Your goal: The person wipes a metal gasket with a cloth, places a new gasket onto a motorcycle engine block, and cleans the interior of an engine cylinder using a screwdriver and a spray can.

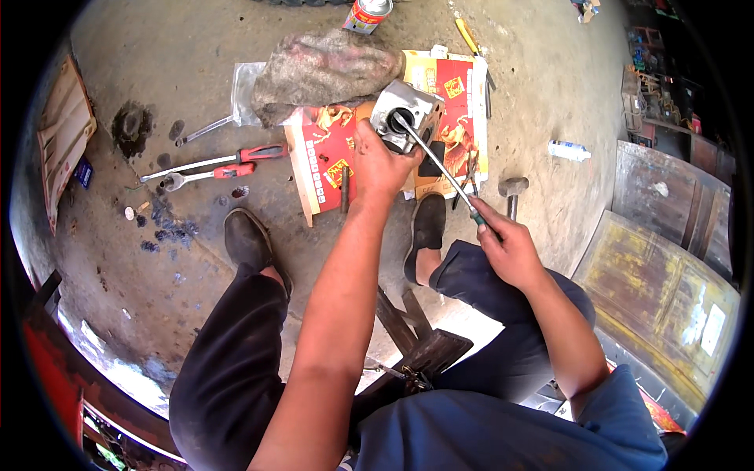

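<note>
My left hand (381, 169) grips a boxy metal housing (426, 106) with a round dark bore, held over red printed cardboard (320, 196). My right hand (503, 239) is closed on the handle of a long screwdriver (440, 165), whose shaft runs up into the bore. A short dark rod (345, 188) lies on the cardboard below my left hand. Behind the housing is a stained grey rag (318, 74) over a clear plastic bag (243, 94). Some dark tools, partly hidden by the screwdriver, lie at the right side of the cardboard.
On the stained concrete floor lie ratchets and wrenches (204, 174), a hammer (514, 187), a white bottle (567, 150), a yellow-handled tool (467, 35) and a can (367, 16). A wooden stool (440, 353) is beneath me. Metal panels (660, 282) and clutter line the right wall.
</note>
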Demonstrator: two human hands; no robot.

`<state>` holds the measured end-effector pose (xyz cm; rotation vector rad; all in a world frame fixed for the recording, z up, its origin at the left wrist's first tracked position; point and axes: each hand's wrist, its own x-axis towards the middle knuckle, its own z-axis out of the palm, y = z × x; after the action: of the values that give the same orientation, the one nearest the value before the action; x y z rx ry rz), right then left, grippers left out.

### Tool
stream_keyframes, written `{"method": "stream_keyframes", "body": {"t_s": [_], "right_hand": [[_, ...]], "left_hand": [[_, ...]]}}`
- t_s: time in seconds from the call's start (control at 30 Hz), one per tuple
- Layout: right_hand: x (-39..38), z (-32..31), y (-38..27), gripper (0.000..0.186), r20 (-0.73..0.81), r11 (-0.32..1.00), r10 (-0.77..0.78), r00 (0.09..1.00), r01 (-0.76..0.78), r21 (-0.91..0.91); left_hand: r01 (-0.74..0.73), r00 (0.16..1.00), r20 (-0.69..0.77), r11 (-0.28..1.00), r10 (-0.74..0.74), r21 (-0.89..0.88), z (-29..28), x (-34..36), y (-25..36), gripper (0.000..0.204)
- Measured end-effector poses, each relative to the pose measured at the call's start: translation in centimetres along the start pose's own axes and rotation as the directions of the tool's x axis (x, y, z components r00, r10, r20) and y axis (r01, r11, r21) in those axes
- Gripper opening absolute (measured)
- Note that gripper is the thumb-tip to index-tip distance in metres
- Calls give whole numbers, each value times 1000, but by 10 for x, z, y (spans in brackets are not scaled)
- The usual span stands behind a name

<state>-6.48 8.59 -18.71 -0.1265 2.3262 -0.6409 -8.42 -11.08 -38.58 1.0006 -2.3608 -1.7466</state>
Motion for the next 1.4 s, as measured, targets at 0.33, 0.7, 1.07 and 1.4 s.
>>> {"method": "stream_keyframes", "body": {"t_s": [0.33, 0.7, 1.07, 1.4], "right_hand": [[-15, -3, -27, 49, -38, 999, 3, 999, -5, -48], [-12, -3, -20, 47, -43, 997, 35, 998, -38, -74], [-1, -27, -22, 51, -41, 816, -230, 972, 170, -552], [-9, -67, -123, 55, 166, 229, -375, 912, 265, -937]], "left_hand": [[16, 1000, 20, 1000, -15, -24, 2, 0, 7, 83], [-35, 999, -22, 999, 34, -19, 3, -4, 7, 79], [-68, 998, -14, 998, 68, -12, 2, -3, 4, 78], [-79, 997, -8, 997, 79, -17, 6, -4, 2, 80]]}}
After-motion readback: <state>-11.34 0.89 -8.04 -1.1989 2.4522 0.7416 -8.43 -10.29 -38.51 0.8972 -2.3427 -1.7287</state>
